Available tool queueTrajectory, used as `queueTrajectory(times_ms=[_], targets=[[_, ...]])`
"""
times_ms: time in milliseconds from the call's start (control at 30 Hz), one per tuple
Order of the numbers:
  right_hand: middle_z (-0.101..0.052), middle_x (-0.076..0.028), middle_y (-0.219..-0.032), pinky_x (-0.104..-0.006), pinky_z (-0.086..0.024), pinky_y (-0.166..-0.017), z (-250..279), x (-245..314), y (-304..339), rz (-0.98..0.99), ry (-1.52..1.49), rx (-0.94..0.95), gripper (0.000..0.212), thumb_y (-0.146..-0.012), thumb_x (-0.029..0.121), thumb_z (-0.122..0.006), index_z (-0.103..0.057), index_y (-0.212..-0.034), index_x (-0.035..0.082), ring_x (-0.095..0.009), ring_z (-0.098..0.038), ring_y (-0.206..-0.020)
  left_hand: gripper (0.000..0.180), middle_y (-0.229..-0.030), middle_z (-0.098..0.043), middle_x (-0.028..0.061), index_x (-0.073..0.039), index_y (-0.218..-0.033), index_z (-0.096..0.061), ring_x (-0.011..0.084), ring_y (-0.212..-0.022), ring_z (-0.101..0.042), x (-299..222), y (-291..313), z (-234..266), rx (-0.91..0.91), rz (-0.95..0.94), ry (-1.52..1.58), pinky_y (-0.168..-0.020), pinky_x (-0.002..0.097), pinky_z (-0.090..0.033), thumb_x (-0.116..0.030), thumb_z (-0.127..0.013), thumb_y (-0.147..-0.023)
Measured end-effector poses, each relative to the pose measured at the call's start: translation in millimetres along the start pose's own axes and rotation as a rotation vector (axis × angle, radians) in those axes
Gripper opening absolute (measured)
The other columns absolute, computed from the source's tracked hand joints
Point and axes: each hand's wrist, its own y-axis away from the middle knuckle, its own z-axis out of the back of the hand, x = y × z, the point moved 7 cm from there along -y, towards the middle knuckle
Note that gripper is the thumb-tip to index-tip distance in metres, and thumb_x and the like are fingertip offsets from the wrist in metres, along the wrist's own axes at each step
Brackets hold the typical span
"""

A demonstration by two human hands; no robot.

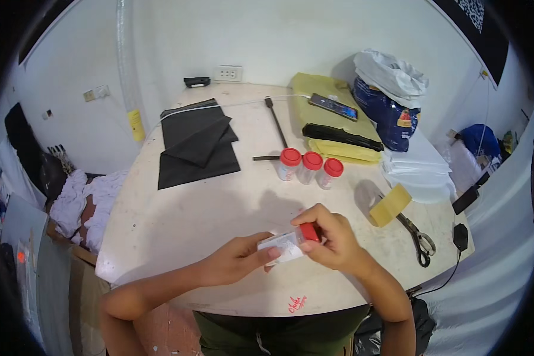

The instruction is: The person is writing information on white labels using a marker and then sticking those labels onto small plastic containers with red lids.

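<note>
One clear jar with a white label is held above the near part of the table, in front of the person's body, tipped onto its side so that its red lid points to the right. The left hand is closed around the jar's body, its thumb pressed on the label; the right hand is clamped about the lid end. Whether the lid is fully seated cannot be told, since the fingers cover its edge.

With the jar lying over like this, a loose lid could come away and let out any contents, if there are any. Thumb pressure on the label might crease or shift it if it is not well stuck, and a twist by the right hand against a weak left grip could spin the smooth body free.

Farther off, three upright red-topped jars stand close together; a forward-swinging wrist might topple them. To the right, a yellow tape roll overlaps the blades of the scissors; a stray right elbow could catch the handles. Folded black sheets lie at the left, well apart from both hands.
</note>
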Motion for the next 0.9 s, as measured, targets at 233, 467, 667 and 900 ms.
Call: queueTrajectory(times_ms=[233,467,667,900], targets=[[-0.058,-0.011,-0.098,-0.0334,-0.045,-0.077,41,29,6,0.559,-0.349,-0.397,0.046,-0.079,0.029,-0.078,-0.056,-0.113,0.005,-0.022,-0.056,-0.088,0.039,-0.086,-0.053,0.0038,0.001,-0.12,-0.051,0.0143,-0.08,-0.05,-4,6,-16,0.105,-0.126,0.691,-0.082,0.0292,-0.041,-0.033,-0.052,-0.1],[-0.059,-0.013,-0.112,-0.0361,-0.043,-0.086,44,-37,5,-0.272,0.51,0.02,0.038,-0.082,0.021,-0.072,-0.06,-0.113,0.005,-0.022,-0.056,-0.102,0.05,-0.099,-0.062,0.0113,-0.002,-0.117,-0.058,0.0242,-0.083,-0.053,-28,18,33,-0.635,-0.494,-0.558,-0.079,0.0346,-0.046,-0.029,-0.077,-0.079],[-0.049,-0.014,-0.137,-0.0392,-0.034,-0.105,2,-2,-11,-0.045,-0.332,-0.011,0.024,-0.089,0.019,-0.065,-0.064,-0.107,0.002,-0.023,-0.046,-0.124,0.049,-0.091,-0.065,0.0009,-0.008,-0.112,-0.062,0.0214,-0.081,-0.051,-35,25,33,-0.803,-0.561,-0.936,-0.075,0.0348,-0.041,-0.034,-0.08,-0.074],[-0.049,-0.011,-0.138,-0.0337,-0.038,-0.101,-31,-19,-17,-0.24,-0.51,-0.05,0.02,-0.087,0.007,-0.067,-0.07,-0.105,0.0,-0.018,-0.045,-0.126,0.05,-0.101,-0.062,-0.0005,-0.015,-0.109,-0.066,0.0204,-0.086,-0.048,-43,33,28,-0.945,-0.622,-1.101,-0.076,0.0348,-0.039,-0.036,-0.083,-0.068]])
